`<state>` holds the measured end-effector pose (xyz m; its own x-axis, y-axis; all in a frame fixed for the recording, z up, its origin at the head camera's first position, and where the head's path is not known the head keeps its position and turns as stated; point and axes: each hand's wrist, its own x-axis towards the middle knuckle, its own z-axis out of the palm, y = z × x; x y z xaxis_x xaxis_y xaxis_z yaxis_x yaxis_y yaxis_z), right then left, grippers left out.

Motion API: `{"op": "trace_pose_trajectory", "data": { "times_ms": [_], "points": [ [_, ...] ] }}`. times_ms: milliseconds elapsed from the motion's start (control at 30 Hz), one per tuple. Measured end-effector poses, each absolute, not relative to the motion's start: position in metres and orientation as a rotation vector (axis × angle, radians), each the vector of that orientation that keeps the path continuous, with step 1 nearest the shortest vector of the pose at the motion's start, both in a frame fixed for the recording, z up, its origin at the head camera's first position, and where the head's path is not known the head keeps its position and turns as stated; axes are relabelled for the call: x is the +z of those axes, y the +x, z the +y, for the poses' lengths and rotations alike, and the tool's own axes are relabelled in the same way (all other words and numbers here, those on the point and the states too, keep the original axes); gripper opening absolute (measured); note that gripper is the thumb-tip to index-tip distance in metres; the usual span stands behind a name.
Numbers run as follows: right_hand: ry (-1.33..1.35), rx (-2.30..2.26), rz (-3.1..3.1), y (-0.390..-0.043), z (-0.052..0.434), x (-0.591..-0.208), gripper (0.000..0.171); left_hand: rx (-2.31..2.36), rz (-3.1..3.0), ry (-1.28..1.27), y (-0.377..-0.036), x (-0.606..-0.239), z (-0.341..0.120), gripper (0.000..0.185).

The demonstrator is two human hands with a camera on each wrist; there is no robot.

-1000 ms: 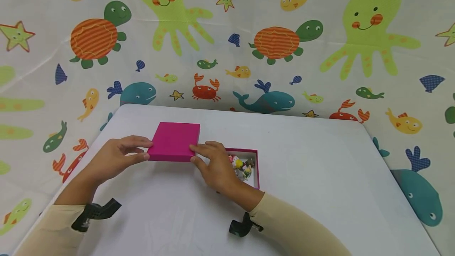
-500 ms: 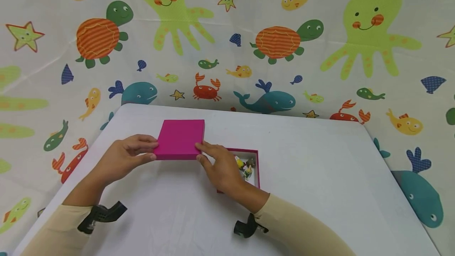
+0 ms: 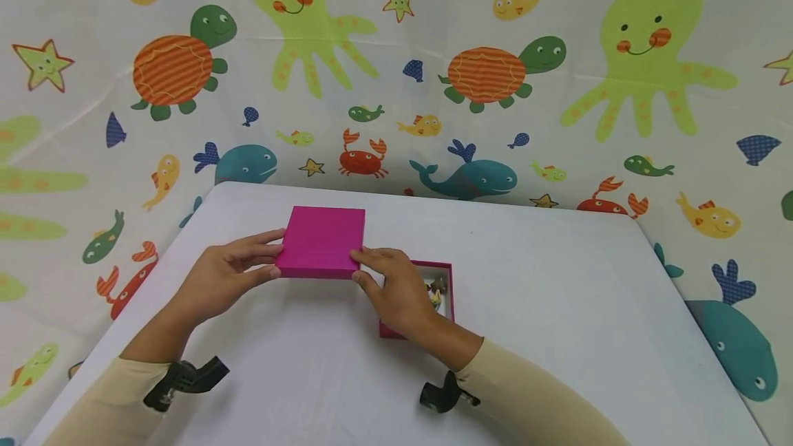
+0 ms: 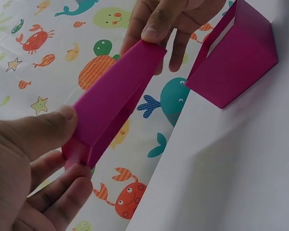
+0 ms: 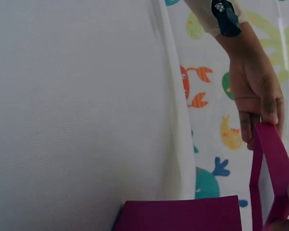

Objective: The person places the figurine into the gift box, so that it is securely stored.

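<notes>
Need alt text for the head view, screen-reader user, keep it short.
Two hands hold a pink box lid by its side edges just above a white table, the left hand on its left and the right hand on its right. Behind the right hand sits the open pink box with small colourful items inside; a sea-animal cloth hangs behind.

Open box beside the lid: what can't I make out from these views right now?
- Box contents: head view, mostly hidden behind the right hand; too small to identify.
- Box interior: left wrist view shows only outer walls.
- Lid underside: barely visible in any view.
- Left hand fingertips: under the lid's edge.
</notes>
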<state>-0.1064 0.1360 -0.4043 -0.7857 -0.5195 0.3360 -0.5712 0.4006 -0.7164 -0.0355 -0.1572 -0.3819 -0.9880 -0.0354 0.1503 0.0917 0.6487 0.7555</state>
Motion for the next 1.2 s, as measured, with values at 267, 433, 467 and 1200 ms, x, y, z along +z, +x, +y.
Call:
{"op": "trace_pose_trajectory", "data": {
  "times_ms": [267, 433, 467, 1200],
  "points": [
    [1.049, 1.333, -2.549, -0.111, 0.150, -0.403, 0.045, -1.312, -2.664, -0.040, -0.034, -0.386, -0.145, 0.044],
    [1.057, 1.302, -2.543, -0.112, 0.158, -0.403, 0.045, -1.293, -2.654, -0.084, -0.034, -0.386, -0.139, 0.045],
    [1.057, 1.298, -2.544, -0.112, 0.159, -0.403, 0.045, -1.269, -2.658, -0.087, -0.035, -0.386, -0.137, 0.046],
    [1.109, 1.271, -2.414, -0.117, 0.196, -0.403, 0.044, -1.164, -2.593, -0.237, -0.040, -0.395, -0.107, 0.047]
  ]
}}
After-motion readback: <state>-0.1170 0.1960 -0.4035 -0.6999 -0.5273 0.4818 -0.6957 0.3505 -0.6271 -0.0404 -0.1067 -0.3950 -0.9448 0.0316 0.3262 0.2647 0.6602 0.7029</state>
